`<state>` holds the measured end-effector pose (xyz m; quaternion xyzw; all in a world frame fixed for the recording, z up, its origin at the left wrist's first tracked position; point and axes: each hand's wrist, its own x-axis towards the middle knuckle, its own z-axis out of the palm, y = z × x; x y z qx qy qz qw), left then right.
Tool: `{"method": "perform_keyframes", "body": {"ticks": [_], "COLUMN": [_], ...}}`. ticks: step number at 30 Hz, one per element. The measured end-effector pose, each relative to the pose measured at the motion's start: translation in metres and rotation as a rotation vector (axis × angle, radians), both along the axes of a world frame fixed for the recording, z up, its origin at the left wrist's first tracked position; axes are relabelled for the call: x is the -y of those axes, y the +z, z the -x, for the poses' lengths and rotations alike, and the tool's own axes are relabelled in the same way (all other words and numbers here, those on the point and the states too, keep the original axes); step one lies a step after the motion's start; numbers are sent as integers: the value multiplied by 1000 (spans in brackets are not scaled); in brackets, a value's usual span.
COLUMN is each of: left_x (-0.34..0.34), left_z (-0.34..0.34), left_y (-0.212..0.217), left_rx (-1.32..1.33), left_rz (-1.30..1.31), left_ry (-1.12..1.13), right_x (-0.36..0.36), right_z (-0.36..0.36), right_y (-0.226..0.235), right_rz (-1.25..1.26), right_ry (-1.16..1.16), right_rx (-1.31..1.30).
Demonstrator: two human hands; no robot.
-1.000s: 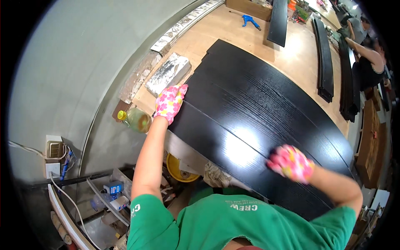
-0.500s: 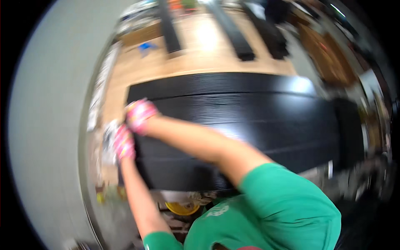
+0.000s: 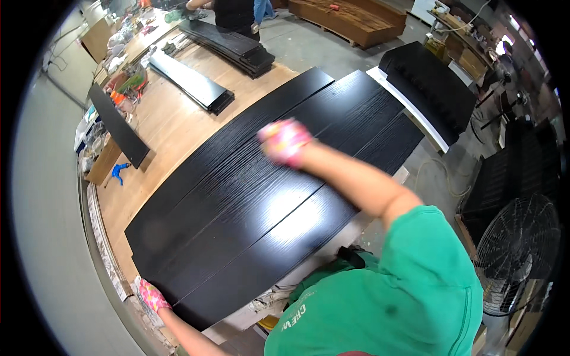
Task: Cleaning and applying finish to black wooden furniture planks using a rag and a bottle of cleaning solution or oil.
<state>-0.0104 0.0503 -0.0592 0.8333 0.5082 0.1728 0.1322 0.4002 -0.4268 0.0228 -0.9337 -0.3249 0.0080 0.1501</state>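
Several long black wood-grain boards (image 3: 225, 202) lie side by side on the wooden table, forming one wide panel with narrow seams. My left hand (image 3: 153, 295), in a pink patterned glove, is at the panel's near left end, its fingers stretched along the edge. My right hand (image 3: 286, 142), gloved alike, is over the middle of the panel. Motion blurs its fingers, and I cannot tell whether it touches the surface.
Stacked black boards (image 3: 228, 47), a shorter stack (image 3: 190, 83) and a single board (image 3: 119, 124) lie farther along the table (image 3: 169, 142). A blue tool (image 3: 119, 172) is near its left edge. At right are a black slatted piece (image 3: 427, 86) and a fan (image 3: 516, 255). Another person (image 3: 234, 15) stands beyond.
My hands were together at the panel's left end. My right hand has moved right over the middle, while my left stays at that end. The view has turned right.
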Motion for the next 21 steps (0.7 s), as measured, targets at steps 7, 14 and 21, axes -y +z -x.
{"method": "perform_keyframes", "body": {"ticks": [7, 14, 21], "left_x": [29, 208, 494], "left_z": [-20, -214, -364], "left_y": [22, 75, 88], "left_rx": [-50, -208, -29], "left_rz": [-102, -431, -262], "left_ry": [-13, -516, -1323], "right_x": [362, 244, 266], "right_z": [-148, -50, 89], "right_y": [26, 15, 25], "right_rz": [351, -459, -1181], "right_ry": [-942, -503, -949], "right_rx": [70, 389, 182]}}
